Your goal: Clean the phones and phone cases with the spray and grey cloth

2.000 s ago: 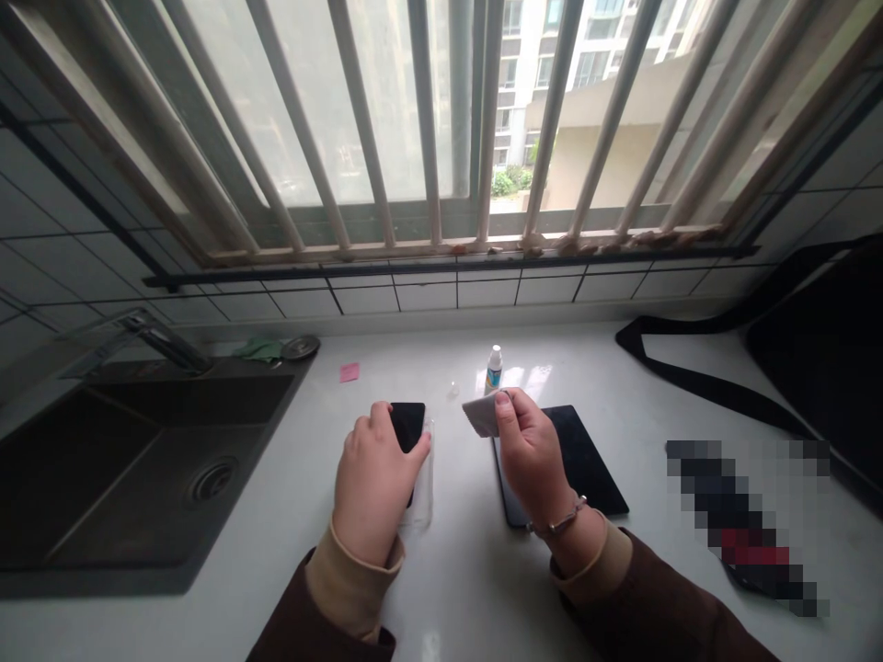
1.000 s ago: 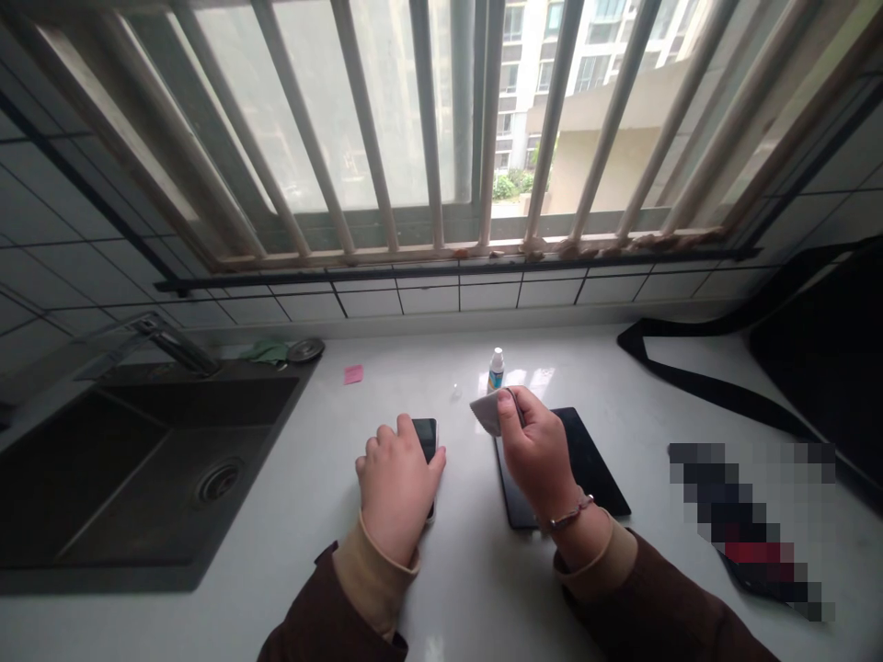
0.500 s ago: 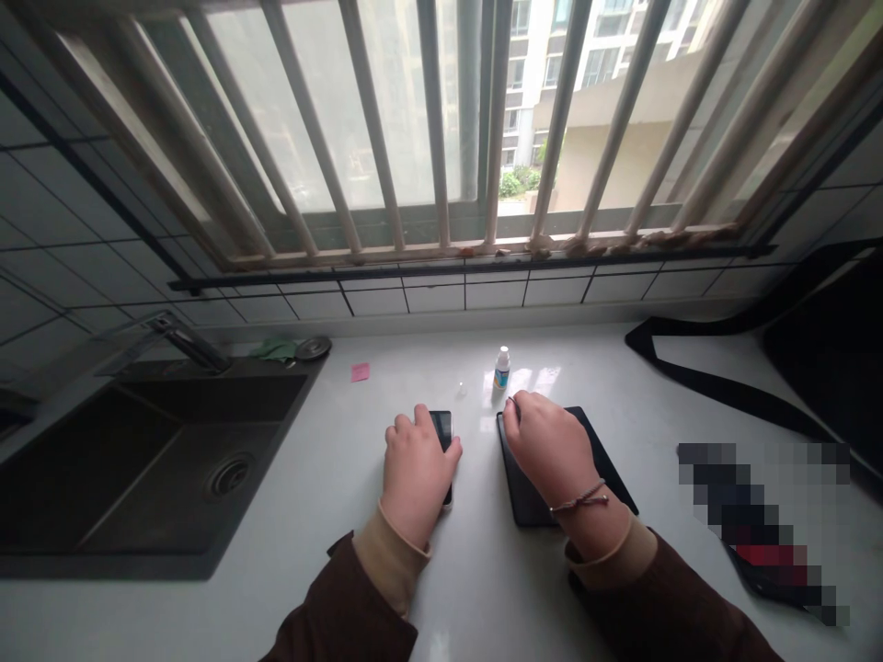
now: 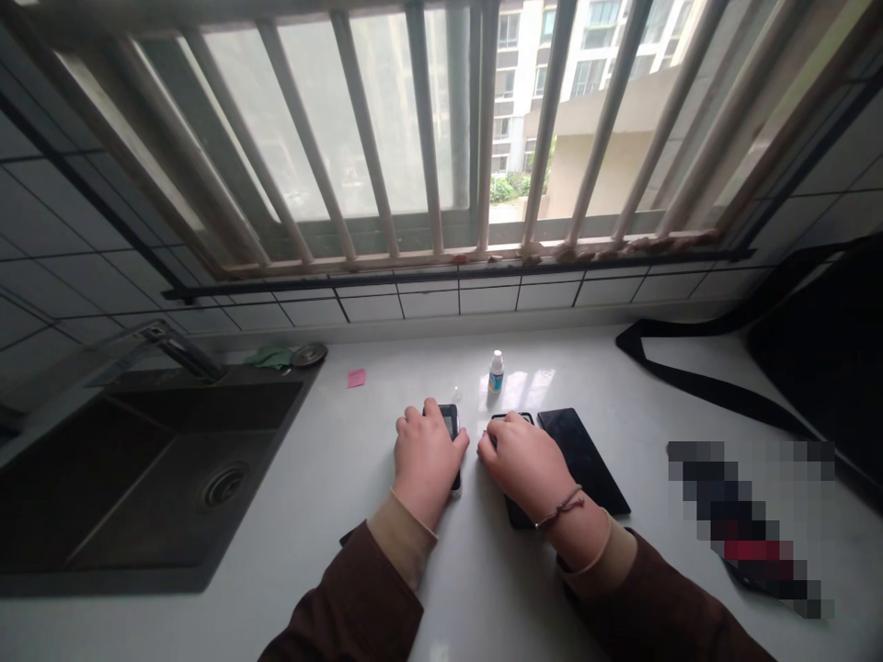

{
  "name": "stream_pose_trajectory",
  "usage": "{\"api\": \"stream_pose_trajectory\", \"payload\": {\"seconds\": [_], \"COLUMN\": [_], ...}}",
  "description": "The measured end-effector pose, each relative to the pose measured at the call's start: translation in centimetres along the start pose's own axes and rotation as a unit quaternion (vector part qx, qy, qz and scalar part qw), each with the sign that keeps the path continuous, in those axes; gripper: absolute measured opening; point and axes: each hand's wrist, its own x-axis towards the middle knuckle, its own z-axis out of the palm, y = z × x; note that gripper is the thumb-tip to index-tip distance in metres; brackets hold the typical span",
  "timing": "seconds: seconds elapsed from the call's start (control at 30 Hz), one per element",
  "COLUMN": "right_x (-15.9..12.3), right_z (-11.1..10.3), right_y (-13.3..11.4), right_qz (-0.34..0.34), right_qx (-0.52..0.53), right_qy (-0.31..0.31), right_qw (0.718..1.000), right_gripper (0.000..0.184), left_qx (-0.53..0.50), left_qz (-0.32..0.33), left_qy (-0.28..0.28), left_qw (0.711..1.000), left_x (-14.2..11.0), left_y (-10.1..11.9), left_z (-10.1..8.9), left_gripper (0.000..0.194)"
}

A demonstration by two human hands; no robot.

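Note:
My left hand (image 4: 429, 455) is curled over a small dark phone-like device (image 4: 452, 421) on the white counter, fingers on its far left side and thumb along its right edge. Part of the device's screen shows past the hand. My right hand (image 4: 524, 460) is closed, fingertips pinched over a black phone-shaped slab (image 4: 522, 513), which it mostly covers. A thin dark bit shows at those fingertips, too small to name. Right of it lies a flat black tablet-like panel (image 4: 583, 460). Beyond the hands stands a small white bottle (image 4: 497, 375) with a blue label.
A dark sink (image 4: 158, 487) with a faucet (image 4: 183, 354) is on the left. A pink sticky note (image 4: 356, 378) and a tiny clear piece (image 4: 456, 393) lie on the counter (image 4: 296, 515). On the right are a black bag strap (image 4: 696, 382) and a blurred-out item (image 4: 751, 533).
My right hand has moved left and slightly nearer, so a gap shows between the black slab and the panel. My left hand and its device have shifted slightly right. The view has tilted a little.

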Motion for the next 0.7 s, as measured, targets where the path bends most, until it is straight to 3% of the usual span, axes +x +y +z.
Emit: {"api": "stream_pose_trajectory", "payload": {"seconds": [0.33,0.47,0.6,0.7], "right_x": [0.3,0.5,0.5,0.3], "right_z": [0.8,0.8,0.4,-0.2], "right_y": [0.3,0.4,0.1,-0.2], "right_qz": [-0.017,-0.019,-0.025,-0.040], "right_qx": [-0.031,-0.033,-0.004,0.061], "right_qy": [-0.005,0.003,0.043,0.099], "right_qw": [0.999,0.999,0.999,0.992], "right_gripper": [0.032,0.033,0.032,0.032], "left_qx": [0.014,-0.007,-0.118,-0.286], "left_qz": [0.006,0.002,0.055,0.103], "left_qy": [0.005,0.040,0.119,0.133], "left_qw": [1.000,0.999,0.984,0.944], "left_x": [-0.6,-0.9,-0.8,-0.7], "left_y": [-0.4,-0.8,-1.4,-1.7], "left_z": [0.1,0.0,-0.6,-0.7], "left_gripper": [0.055,0.053,0.037,0.032]}}
